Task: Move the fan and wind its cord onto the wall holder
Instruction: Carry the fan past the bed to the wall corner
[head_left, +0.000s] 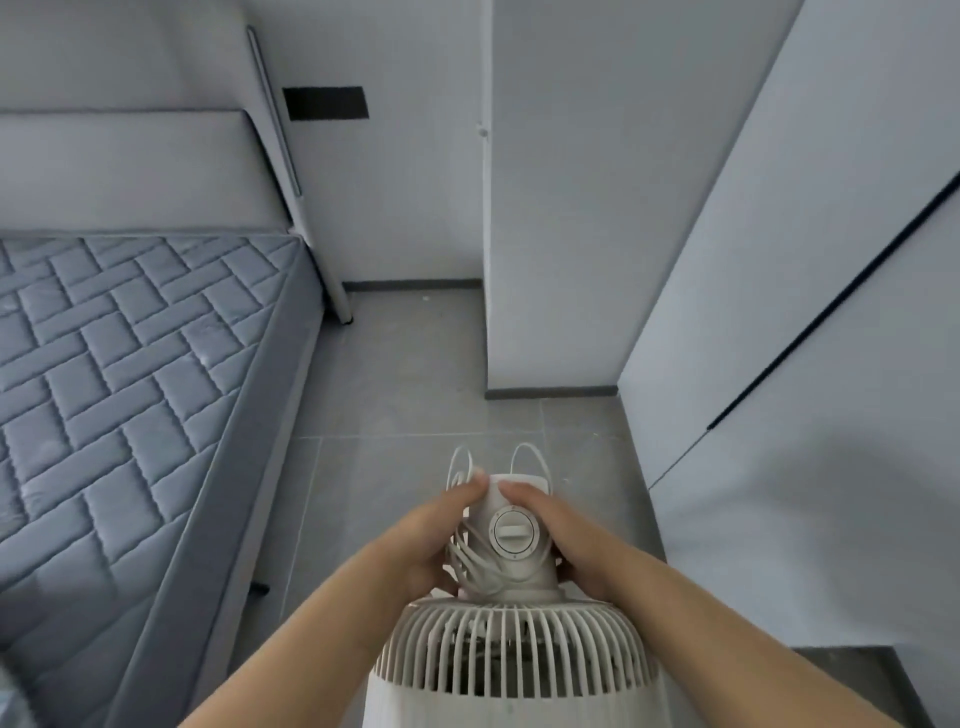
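A cream fan (511, 654) with a ribbed grille fills the lower middle of the head view, its motor housing and round dial (513, 532) pointing away from me. Its white cord (470, 564) is looped around the housing, with loops sticking out past the far end. My left hand (431, 540) grips the left side of the housing over the cord loops. My right hand (566, 540) grips the right side. A small white peg (483, 133) sits on the wall corner ahead; whether it is the holder I cannot tell.
A bed with a grey quilted mattress (119, 374) and padded headboard fills the left. A white wall column (561, 234) stands ahead, a white wardrobe (805, 312) with a dark handle groove to the right. Grey floor tiles (405, 374) run between them.
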